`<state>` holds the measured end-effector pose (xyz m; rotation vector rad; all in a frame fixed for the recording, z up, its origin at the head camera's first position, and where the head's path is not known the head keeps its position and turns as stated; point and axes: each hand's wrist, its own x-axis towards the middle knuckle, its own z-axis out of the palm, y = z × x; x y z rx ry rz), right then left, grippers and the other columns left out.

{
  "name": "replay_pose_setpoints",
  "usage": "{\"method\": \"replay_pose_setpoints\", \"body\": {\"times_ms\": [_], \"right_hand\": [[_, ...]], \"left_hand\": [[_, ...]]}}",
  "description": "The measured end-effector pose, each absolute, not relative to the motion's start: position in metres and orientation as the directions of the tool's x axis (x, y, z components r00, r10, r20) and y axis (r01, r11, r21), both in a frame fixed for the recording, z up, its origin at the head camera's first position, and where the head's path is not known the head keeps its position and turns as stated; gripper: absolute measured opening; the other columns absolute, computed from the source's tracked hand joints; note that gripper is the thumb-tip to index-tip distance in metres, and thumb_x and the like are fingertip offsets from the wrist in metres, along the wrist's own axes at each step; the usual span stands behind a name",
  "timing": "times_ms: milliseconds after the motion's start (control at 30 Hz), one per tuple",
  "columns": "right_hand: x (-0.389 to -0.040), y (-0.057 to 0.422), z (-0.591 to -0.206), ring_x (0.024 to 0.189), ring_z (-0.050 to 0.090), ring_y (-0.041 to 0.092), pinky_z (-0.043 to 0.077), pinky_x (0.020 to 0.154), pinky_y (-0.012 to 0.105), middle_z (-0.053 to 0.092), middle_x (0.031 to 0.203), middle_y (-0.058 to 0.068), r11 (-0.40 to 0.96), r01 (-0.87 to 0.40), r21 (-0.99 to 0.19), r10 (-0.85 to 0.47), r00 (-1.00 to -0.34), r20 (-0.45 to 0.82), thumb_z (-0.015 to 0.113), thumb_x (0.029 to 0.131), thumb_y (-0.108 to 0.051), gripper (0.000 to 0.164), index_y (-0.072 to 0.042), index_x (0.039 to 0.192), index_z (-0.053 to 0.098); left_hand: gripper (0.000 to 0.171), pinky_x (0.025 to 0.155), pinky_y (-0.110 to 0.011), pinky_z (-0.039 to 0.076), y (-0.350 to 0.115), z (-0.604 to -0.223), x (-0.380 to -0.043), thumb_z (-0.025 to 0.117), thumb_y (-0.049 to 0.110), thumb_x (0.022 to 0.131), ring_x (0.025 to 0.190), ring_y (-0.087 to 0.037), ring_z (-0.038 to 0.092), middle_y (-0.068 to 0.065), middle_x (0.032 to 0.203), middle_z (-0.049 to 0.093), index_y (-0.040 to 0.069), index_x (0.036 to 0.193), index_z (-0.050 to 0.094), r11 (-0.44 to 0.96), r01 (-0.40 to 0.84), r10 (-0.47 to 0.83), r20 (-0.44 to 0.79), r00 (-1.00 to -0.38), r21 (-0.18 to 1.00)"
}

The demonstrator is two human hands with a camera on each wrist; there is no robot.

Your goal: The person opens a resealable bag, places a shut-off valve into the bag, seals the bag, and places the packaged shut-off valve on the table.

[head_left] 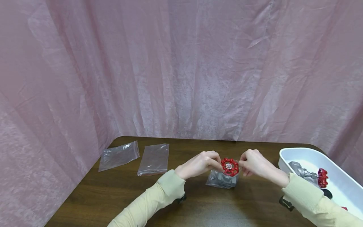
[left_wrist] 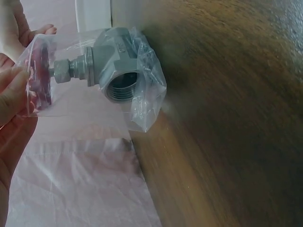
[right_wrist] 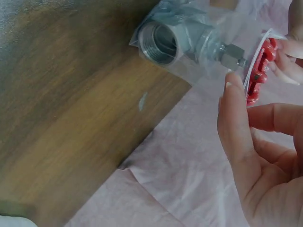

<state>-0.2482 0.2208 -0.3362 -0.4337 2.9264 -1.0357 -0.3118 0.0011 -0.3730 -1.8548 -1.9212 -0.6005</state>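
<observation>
A gate valve with a grey metal body (left_wrist: pixel 111 61) and a red handwheel (head_left: pixel 230 167) stands upright on the table, inside a clear plastic bag (head_left: pixel 213 179). The bag's open rim is up around the handwheel. My left hand (head_left: pixel 202 164) pinches the rim on the left side, its thumb close to the wheel. On the opposite side my right hand (head_left: pixel 254 162) holds the rim between thumb and finger, as the right wrist view shows. The bag bunches around the valve's threaded port (right_wrist: pixel 163 42) and base.
Two flat clear bags, one zip bag (head_left: pixel 154 159) and another bag (head_left: pixel 120 155), lie on the table's left. At right, a white tub (head_left: pixel 286 152) holds another valve (head_left: pixel 303 171) with a red handwheel, plus a black round part (head_left: pixel 327 193). Pink curtains hang behind.
</observation>
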Motion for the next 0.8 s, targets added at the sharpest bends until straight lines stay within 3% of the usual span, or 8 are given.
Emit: {"method": "replay_pose_setpoints", "body": {"times_ms": [133,300,500,700,800], "right_hand": [[-0.247,0.219,-0.332,0.042,0.055,0.012,0.046,0.040,0.025,0.053,0.049,0.001,0.763,-0.302,-0.572,-0.279,-0.951,0.131,0.045,0.077,0.004,0.021,-0.003,0.062,0.057],[-0.247,0.217,-0.330,0.044,0.055,0.014,0.046,0.041,0.026,0.052,0.052,0.002,0.798,-0.259,-0.544,-0.253,-0.964,0.087,0.049,0.083,0.004,0.022,-0.003,0.064,0.056],[-0.255,0.220,-0.334,0.042,0.054,0.015,0.046,0.041,0.027,0.051,0.051,0.003,0.809,-0.254,-0.529,-0.262,-0.963,0.062,0.052,0.087,0.001,0.022,-0.005,0.066,0.055],[-0.256,0.230,-0.336,0.044,0.052,0.013,0.044,0.039,0.026,0.052,0.060,-0.002,0.727,-0.445,-0.523,-0.409,-0.892,0.189,0.056,0.085,0.002,0.010,-0.005,0.079,0.052],[-0.253,0.237,-0.336,0.053,0.050,0.007,0.042,0.045,0.026,0.053,0.067,-0.007,0.724,-0.540,-0.430,-0.482,-0.841,0.244,0.062,0.083,-0.003,0.012,-0.011,0.082,0.053]], "left_hand": [[0.011,0.072,-0.009,0.035,0.002,-0.371,-0.311,0.070,0.006,0.078,0.080,-0.001,0.047,0.007,0.084,0.053,0.016,0.083,0.072,0.041,0.999,0.820,0.570,-0.048,0.024],[0.012,0.072,-0.009,0.035,0.003,-0.373,-0.312,0.070,0.006,0.078,0.081,-0.001,0.047,0.006,0.085,0.053,0.016,0.084,0.073,0.048,0.999,0.813,0.580,-0.051,0.020],[0.018,0.068,-0.010,0.039,0.004,-0.377,-0.316,0.067,-0.006,0.078,0.080,-0.001,0.048,0.004,0.084,0.053,0.010,0.083,0.073,0.027,0.983,0.768,0.626,-0.135,0.179],[0.019,0.067,-0.012,0.040,0.006,-0.377,-0.318,0.064,-0.009,0.079,0.080,-0.001,0.049,0.005,0.084,0.053,0.009,0.082,0.072,-0.003,0.967,0.756,0.634,-0.165,0.255],[0.020,0.067,-0.012,0.040,0.009,-0.376,-0.319,0.063,-0.009,0.080,0.080,-0.002,0.049,0.005,0.084,0.053,0.009,0.083,0.072,-0.001,0.965,0.755,0.634,-0.170,0.261]]}}
